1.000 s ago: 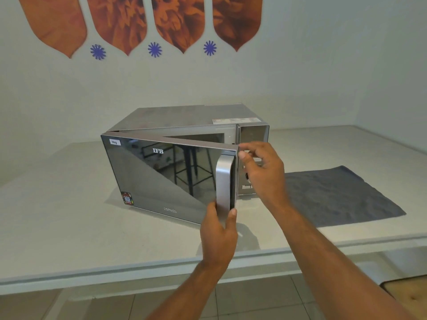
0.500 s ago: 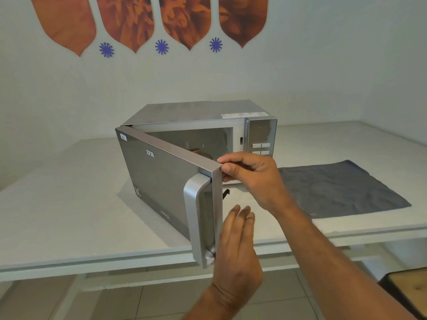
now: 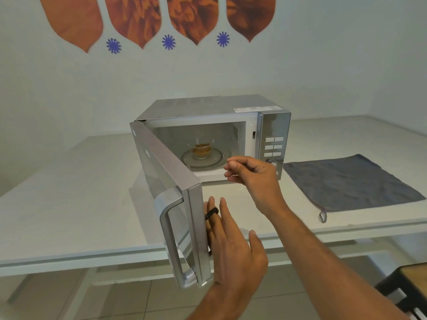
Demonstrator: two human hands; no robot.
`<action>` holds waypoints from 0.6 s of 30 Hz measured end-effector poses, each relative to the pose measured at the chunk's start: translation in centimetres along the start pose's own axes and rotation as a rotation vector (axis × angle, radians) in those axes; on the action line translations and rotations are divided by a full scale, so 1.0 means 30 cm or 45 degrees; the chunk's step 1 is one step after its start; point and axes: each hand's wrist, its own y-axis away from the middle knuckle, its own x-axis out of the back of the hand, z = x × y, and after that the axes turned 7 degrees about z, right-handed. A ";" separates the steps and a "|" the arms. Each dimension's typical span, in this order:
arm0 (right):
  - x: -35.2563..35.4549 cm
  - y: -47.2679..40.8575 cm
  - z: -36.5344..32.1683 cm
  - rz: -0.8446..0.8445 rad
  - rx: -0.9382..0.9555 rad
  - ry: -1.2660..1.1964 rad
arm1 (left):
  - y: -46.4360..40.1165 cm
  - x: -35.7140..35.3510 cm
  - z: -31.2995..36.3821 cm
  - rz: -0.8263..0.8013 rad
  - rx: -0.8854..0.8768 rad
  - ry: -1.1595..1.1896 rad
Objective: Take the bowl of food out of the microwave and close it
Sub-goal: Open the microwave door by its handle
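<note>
Silver mirrored microwave on white table, door swung wide toward 7 o'clock. Clear glass bowl of brown food on glass turntable inside cavity. Left hand flat against door's inner edge, fingers spread, gripping nothing. Right hand at cavity mouth, fingers loosely curled, empty. Grey cloth at 3 o'clock of microwave.

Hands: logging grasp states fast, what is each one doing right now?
Left hand: open, fingers flat against the inner edge of the microwave door, gripping nothing.
Right hand: loosely curled, empty, in front of the microwave opening.
</note>
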 end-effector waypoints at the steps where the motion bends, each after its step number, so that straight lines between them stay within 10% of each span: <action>1: -0.008 -0.002 0.017 0.045 -0.029 0.007 | -0.009 0.011 0.000 0.003 0.040 -0.007; 18: -0.135 -0.021 0.172 0.188 -0.181 -0.011 | -0.215 0.201 -0.162 0.328 0.373 0.031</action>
